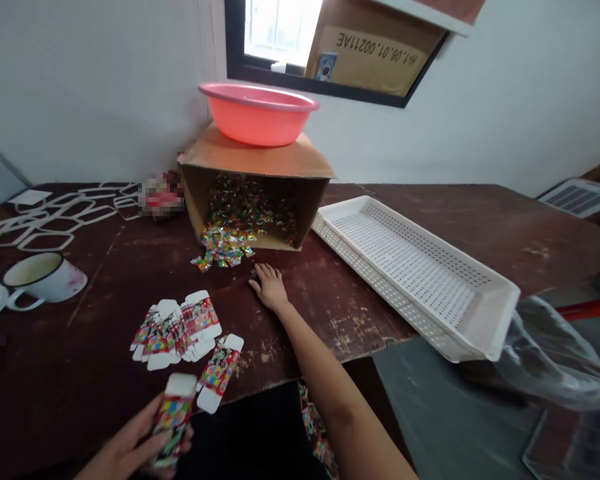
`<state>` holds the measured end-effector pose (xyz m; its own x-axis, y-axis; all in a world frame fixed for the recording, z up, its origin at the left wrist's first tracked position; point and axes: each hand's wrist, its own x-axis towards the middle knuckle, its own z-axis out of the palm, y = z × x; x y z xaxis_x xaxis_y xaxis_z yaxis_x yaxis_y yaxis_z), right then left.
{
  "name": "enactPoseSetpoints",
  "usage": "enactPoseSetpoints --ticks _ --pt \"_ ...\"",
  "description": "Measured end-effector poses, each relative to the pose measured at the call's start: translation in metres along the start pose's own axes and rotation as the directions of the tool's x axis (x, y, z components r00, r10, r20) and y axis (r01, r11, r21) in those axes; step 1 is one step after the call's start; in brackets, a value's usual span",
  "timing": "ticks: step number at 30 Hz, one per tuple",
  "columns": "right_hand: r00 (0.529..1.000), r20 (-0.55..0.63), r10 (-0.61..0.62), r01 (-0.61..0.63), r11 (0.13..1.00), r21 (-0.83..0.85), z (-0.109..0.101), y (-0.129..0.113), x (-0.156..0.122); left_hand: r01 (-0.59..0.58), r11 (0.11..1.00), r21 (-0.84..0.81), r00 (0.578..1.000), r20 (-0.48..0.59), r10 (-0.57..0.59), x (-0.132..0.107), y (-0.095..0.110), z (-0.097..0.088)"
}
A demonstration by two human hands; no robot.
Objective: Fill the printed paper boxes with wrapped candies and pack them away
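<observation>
My left hand [147, 437] grips a small printed candy box [174, 420], its white end flap upward, at the table's front edge. My right hand [270, 287] rests palm down on the table with its fingers stretched out, just in front of the wrapped candies [225, 247]. These candies spill from a cardboard box [260, 160] lying on its side. A small dark spot shows by the fingertips; what it is, I cannot tell. Between my hands lie a fanned pile of flat candy boxes [180, 327] and a single flat candy box [221, 367].
A pink basin [260, 113] sits atop the cardboard box. To the right, a white perforated tray [405, 300] overhangs the table edge. An enamel mug [47, 279] and several white hexagonal bands [55, 217] are at left. More printed packs [320, 433] show below the table.
</observation>
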<state>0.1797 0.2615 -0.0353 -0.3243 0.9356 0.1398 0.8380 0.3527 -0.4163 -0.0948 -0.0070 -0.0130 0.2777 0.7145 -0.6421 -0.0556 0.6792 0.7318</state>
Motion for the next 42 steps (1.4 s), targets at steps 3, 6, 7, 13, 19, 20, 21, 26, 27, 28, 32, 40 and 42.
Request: enactPoseSetpoints --ticks 3,6,7,13,19,20,21,26,27,28,32,40,42 --pt "0.992 0.031 -0.121 0.122 0.992 -0.033 0.000 0.004 -0.086 -0.096 0.983 -0.156 0.995 0.003 0.098 0.032 0.023 0.038" --pt "0.960 0.095 -0.264 0.262 0.964 0.033 -0.008 0.001 -0.165 -0.174 0.952 -0.251 0.983 -0.100 0.154 0.064 0.045 0.054" --pt "0.956 0.099 -0.275 0.266 0.960 0.089 -0.011 -0.003 -0.186 -0.184 0.956 -0.229 0.981 -0.101 0.165 0.070 0.052 0.055" --pt "0.999 -0.034 -0.025 0.041 0.758 0.651 -0.035 -0.068 -0.223 -0.153 0.988 -0.030 0.988 0.032 0.154 0.051 0.060 0.071" --pt "0.995 -0.022 0.097 -0.036 0.557 0.830 -0.051 -0.102 -0.174 -0.194 0.973 0.127 0.979 0.096 0.182 0.022 0.036 0.096" --pt "0.994 -0.014 0.109 -0.051 0.565 0.823 -0.050 -0.101 -0.170 -0.203 0.969 0.140 0.976 0.103 0.190 0.019 0.034 0.096" --pt "0.993 -0.014 0.113 -0.055 0.587 0.808 -0.048 -0.100 -0.169 -0.209 0.966 0.151 0.975 0.109 0.194 0.016 0.033 0.095" --pt "0.995 -0.006 -0.103 0.083 0.773 0.629 -0.037 -0.106 -0.184 -0.202 0.971 0.126 0.979 0.065 0.195 0.012 0.023 0.089" --pt "0.995 0.011 -0.104 0.078 0.806 0.587 -0.034 -0.109 -0.188 -0.187 0.976 0.109 0.982 0.048 0.183 0.012 0.020 0.089" --pt "0.997 0.025 -0.070 0.045 0.835 0.548 -0.030 -0.112 -0.191 -0.170 0.981 0.093 0.985 0.032 0.168 0.012 0.016 0.089" --pt "0.986 0.041 0.164 -0.161 0.837 0.522 -0.015 -0.122 -0.202 -0.137 0.987 0.081 0.987 -0.068 0.143 0.012 0.004 0.093" --pt "0.990 0.128 0.058 -0.139 0.536 0.832 -0.017 -0.117 -0.217 -0.136 0.988 0.073 0.984 -0.102 0.143 0.012 0.006 0.078" --pt "0.949 0.296 0.107 -0.315 0.287 0.905 -0.011 -0.114 -0.215 -0.125 0.991 0.038 0.992 -0.029 0.126 0.013 0.007 0.076"
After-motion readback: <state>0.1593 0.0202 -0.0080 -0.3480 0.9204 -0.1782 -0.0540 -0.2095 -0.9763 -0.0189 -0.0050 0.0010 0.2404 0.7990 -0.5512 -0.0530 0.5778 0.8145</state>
